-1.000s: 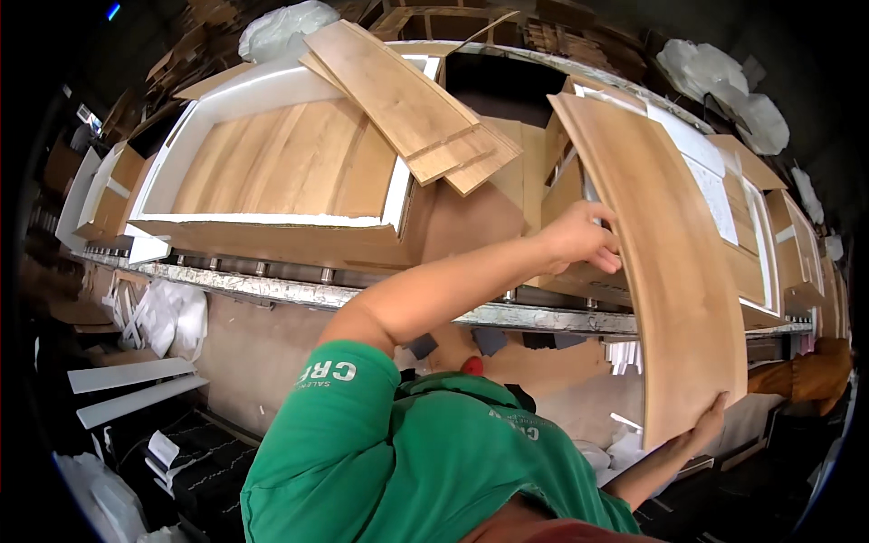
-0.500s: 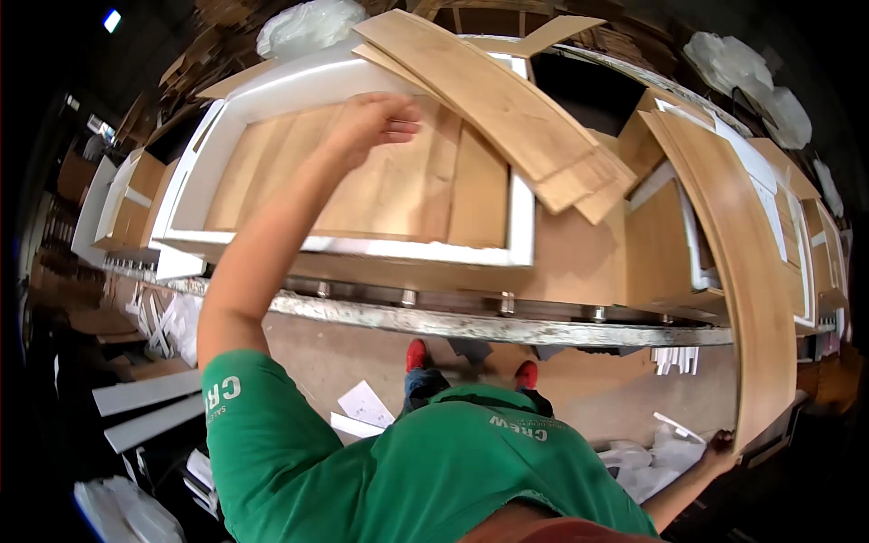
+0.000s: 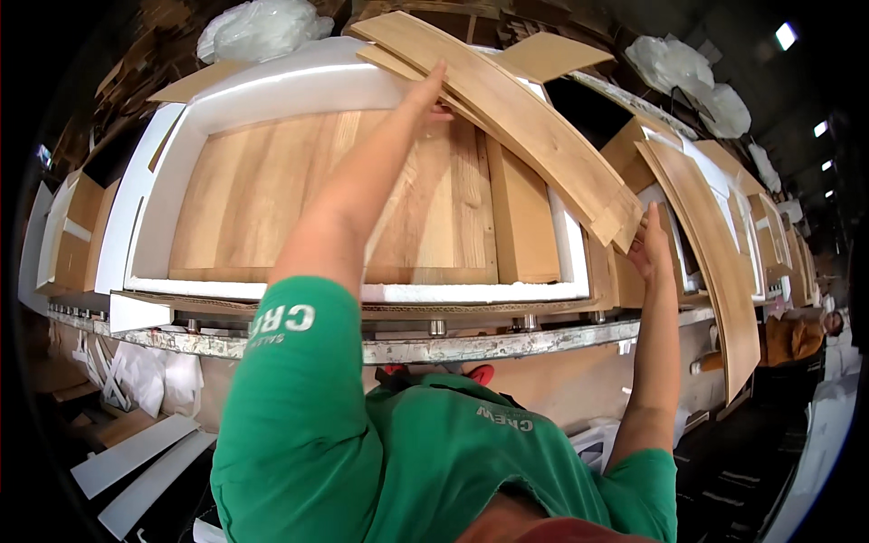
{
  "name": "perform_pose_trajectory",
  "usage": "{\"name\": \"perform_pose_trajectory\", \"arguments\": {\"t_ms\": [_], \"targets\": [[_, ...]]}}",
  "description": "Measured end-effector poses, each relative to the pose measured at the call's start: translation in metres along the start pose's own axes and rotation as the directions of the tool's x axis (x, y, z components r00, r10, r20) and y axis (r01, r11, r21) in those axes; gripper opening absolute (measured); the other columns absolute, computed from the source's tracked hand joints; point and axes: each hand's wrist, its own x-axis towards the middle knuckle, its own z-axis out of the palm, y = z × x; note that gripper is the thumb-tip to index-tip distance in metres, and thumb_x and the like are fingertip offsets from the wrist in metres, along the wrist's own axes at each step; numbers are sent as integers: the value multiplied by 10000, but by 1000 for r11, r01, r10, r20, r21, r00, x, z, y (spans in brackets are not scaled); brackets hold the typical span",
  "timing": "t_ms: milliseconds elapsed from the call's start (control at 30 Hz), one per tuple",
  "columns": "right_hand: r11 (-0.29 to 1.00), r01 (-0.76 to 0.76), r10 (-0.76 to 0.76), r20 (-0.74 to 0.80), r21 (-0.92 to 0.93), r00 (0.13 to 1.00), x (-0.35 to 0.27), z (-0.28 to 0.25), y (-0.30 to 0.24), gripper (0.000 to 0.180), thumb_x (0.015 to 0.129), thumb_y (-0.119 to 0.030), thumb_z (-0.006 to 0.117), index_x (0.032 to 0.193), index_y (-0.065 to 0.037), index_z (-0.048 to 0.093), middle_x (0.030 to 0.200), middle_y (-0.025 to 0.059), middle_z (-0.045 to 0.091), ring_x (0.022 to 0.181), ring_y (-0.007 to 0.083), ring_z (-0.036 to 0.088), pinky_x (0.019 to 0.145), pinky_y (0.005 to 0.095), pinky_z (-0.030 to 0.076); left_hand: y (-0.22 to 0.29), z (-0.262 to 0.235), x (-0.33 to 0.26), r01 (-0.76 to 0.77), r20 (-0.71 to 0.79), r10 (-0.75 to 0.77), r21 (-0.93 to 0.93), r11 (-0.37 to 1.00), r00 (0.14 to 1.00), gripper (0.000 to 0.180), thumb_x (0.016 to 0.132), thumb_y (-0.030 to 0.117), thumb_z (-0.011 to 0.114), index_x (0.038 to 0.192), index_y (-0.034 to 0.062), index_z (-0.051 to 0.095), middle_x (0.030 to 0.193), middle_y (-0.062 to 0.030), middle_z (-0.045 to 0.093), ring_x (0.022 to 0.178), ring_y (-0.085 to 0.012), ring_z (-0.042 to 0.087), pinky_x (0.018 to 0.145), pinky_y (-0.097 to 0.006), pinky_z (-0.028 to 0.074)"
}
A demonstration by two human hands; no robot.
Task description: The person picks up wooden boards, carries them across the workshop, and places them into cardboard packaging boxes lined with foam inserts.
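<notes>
From the head camera, you are reaching your left hand [image 3: 427, 93] far forward with the arm stretched out, and its fingers are lying extended against the near edge of the long wooden planks [image 3: 507, 122], which are resting slantwise across the top right corner of the open box [image 3: 163, 195]; the fingertips are touching the wood, though whether the thumb is curling under the planks is hard to tell from this angle, so I cannot say the hand is truly gripping. You are holding your right hand [image 3: 654, 249] up with the palm flat and fingers spread straight, pressing against the lower end of those same planks where they are overhanging the box's right side. The box is lined with a white foam frame [image 3: 471, 291] and is holding flat wooden panels [image 3: 272, 199] laid side by side, filling its floor. It is sitting on a roller conveyor [image 3: 453, 346] running left to right just in front of your body. Just beside your right hand, another wooden board [image 3: 715, 262] is leaning upright, tilted against the next box to the right. Crumpled plastic wrapping [image 3: 258, 32] is lying beyond the box's far edge. White foam strips [image 3: 136, 452] are lying on the floor at lower left, below the conveyor.
</notes>
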Motion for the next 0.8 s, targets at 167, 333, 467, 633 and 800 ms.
{"name": "perform_pose_trajectory", "arguments": {"t_ms": [167, 333, 467, 633, 800], "targets": [[997, 23, -17, -72, 76, 997, 20, 29, -4, 679, 782, -504, 540, 1146, 64, 458, 1089, 152, 535, 928, 217, 561, 731, 346, 468, -16, 1, 51, -179, -104, 146, -533, 827, 984, 630, 701, 218, 716, 1160, -47, 376, 1148, -191, 462, 969, -288, 522, 742, -428, 489], [964, 243, -260, -184, -108, 948, 32, 42, 10, 593, 710, -360, 680, 1056, 95, 523, 1030, 138, 569, 891, 192, 560, 748, 303, 449, -24, 12, 54, -290, -297, 167, -443, 848, 940, 551, 668, 80, 708, 1087, -107, 402, 1040, -184, 528, 876, -265, 563, 685, -372, 505], [901, 432, -433, -172, -43, 885, 18, 46, -5, 518, 681, -288, 734, 950, 119, 560, 916, 143, 596, 773, 156, 583, 671, 258, 471, 10, -6, -17, -342, -290, 239, -381, 859, 926, 473, 679, 116, 697, 1018, -102, 451, 967, -171, 563, 807, -251, 585, 644, -357, 515], [876, 482, -481, 62, -1, 875, 1, 103, -65, 456, 690, -306, 726, 914, 63, 582, 845, 70, 592, 749, 122, 561, 665, 223, 451, 52, -104, -108, -327, -166, 286, -343, 881, 944, 405, 761, 210, 638, 1040, -23, 460, 975, -133, 565, 839, -244, 585, 686, -371, 516], [875, 447, -407, 221, -183, 886, -3, 197, -46, 540, 644, -322, 750, 937, 91, 562, 857, 96, 591, 726, 118, 553, 664, 221, 439, 37, -215, -162, -244, -139, 208, -344, 907, 968, 384, 816, 236, 570, 1065, -30, 450, 1021, -157, 546, 884, -258, 584, 748, -377, 516]]}}
